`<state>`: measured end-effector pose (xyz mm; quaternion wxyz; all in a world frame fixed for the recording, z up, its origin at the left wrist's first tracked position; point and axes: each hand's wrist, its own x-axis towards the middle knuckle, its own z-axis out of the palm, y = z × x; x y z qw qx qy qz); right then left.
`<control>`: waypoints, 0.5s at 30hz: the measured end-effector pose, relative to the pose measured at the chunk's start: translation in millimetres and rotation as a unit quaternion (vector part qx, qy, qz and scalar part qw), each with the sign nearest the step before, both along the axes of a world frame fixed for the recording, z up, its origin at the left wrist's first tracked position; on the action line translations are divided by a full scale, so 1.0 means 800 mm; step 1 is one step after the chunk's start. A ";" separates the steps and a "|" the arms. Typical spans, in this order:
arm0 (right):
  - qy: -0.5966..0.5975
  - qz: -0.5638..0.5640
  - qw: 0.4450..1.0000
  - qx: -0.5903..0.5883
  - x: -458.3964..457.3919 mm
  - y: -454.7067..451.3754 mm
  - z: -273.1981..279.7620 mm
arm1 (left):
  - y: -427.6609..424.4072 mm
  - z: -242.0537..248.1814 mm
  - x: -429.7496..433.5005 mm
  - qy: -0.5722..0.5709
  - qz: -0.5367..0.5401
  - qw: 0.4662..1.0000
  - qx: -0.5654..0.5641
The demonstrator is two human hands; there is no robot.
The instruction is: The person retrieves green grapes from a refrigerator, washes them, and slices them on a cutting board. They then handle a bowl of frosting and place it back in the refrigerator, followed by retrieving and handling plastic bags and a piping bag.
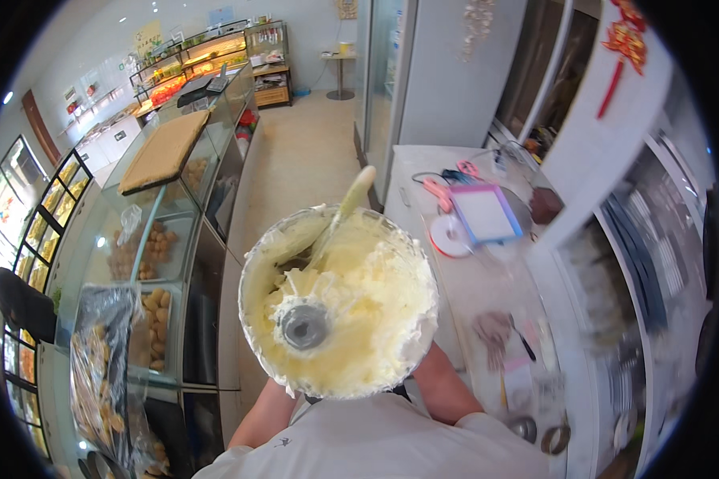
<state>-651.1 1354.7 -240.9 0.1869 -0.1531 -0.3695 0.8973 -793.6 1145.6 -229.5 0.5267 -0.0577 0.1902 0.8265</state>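
A large round mixing bowl (250,350) is up against the front of my body, its rim smeared with cream. Pale yellow whipped cream (377,311) fills much of it. Sunk in the cream is a whisk attachment (304,327), its grey hub facing up and its wires coated. A spatula (355,194) leans on the far rim, handle sticking out. My left forearm (269,413) and my right forearm (446,386) reach under the bowl from either side. Both hands are hidden by the bowl, so their grip does not show.
On the left runs a glass display counter (207,179) holding trays of baked goods, with a brown board (165,149) on top. A worktable (419,161) on the right bears a ribbon spool (450,235), a purple-blue frame (485,212) and tools. A person (21,302) is at far left.
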 end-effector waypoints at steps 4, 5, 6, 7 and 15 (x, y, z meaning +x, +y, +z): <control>0.014 0.085 0.996 0.029 -0.185 0.122 0.009 | 0.091 0.007 -0.139 0.013 0.076 0.997 -0.029; 0.021 0.103 0.994 0.040 -0.233 0.148 0.013 | 0.108 0.006 -0.172 0.016 0.091 0.995 -0.030; 0.027 0.118 0.991 0.053 -0.279 0.177 0.013 | 0.129 0.000 -0.205 0.013 0.103 0.994 -0.033; 0.031 0.130 0.989 0.068 -0.325 0.204 0.014 | 0.151 -0.006 -0.240 0.012 0.113 0.993 -0.036; -0.036 0.162 0.976 0.143 -0.649 0.405 0.040 | 0.347 -0.073 -0.550 0.006 0.111 0.993 -0.041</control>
